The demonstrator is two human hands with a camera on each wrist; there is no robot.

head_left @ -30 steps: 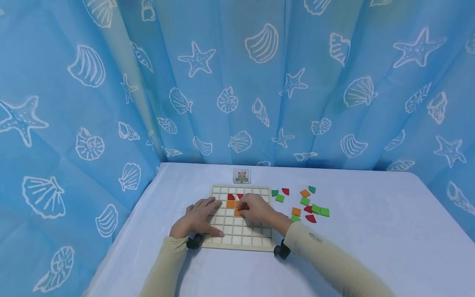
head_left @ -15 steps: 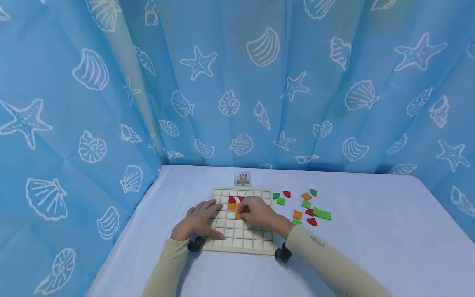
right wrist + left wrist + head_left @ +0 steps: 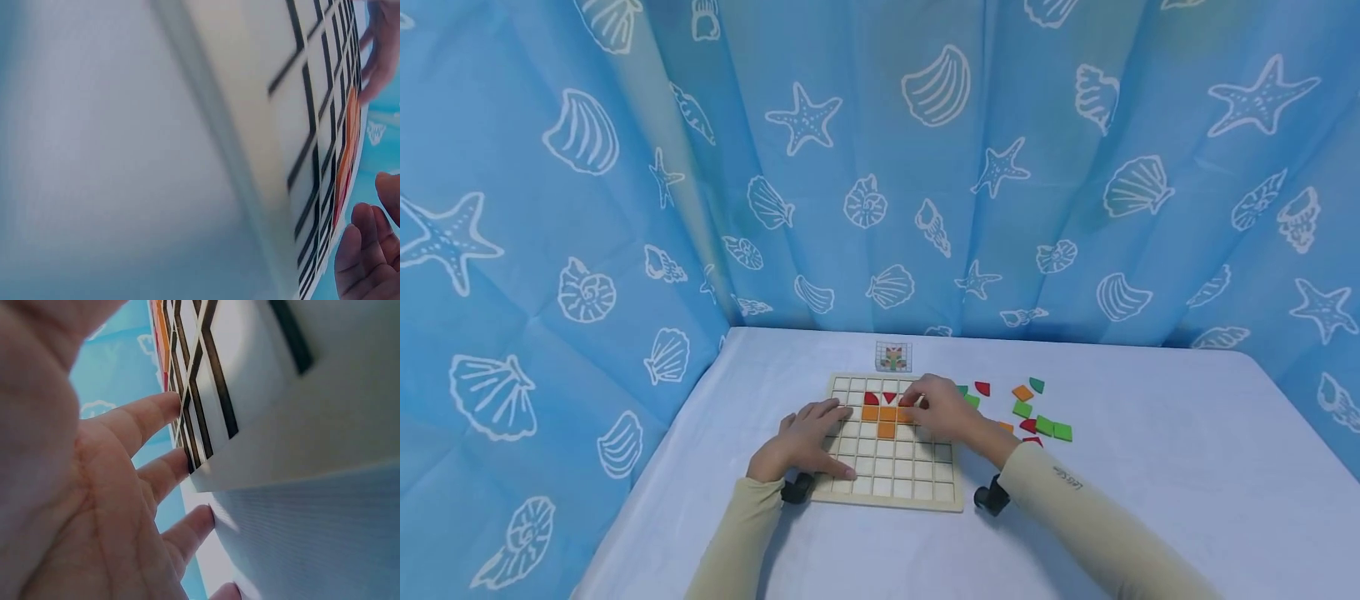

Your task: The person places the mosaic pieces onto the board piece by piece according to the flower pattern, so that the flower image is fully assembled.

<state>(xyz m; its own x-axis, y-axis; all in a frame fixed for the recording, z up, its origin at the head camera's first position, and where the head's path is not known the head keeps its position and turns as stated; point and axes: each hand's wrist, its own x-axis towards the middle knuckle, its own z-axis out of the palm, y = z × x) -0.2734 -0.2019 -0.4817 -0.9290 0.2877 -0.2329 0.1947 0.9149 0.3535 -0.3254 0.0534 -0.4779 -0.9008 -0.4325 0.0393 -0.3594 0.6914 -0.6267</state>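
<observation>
A pale wooden grid board [image 3: 880, 487] lies on the table, with orange square tiles [image 3: 887, 429] and red tiles [image 3: 871, 399] in its upper middle cells. My left hand [image 3: 805, 439] rests spread on the board's left side, fingertips at its edge in the left wrist view. Over the right end of the orange row is my right hand [image 3: 946, 408], with bent fingers partly hiding an orange tile and a red tile there. In the right wrist view its thumb stands apart from the fingers [image 3: 369, 240], with no tile visible between them.
Loose green tiles [image 3: 1022, 409], red quarter-round tiles [image 3: 982, 388] and orange tiles [image 3: 1022, 392] lie right of the board, some behind the right forearm. Beyond the board lies a small pattern card [image 3: 892, 357]. A blue shell-print curtain [image 3: 865, 250] hangs behind the table.
My right hand has moved right and slightly away from me, uncovering the middle orange tiles and the red triangle. The left hand keeps its place on the board.
</observation>
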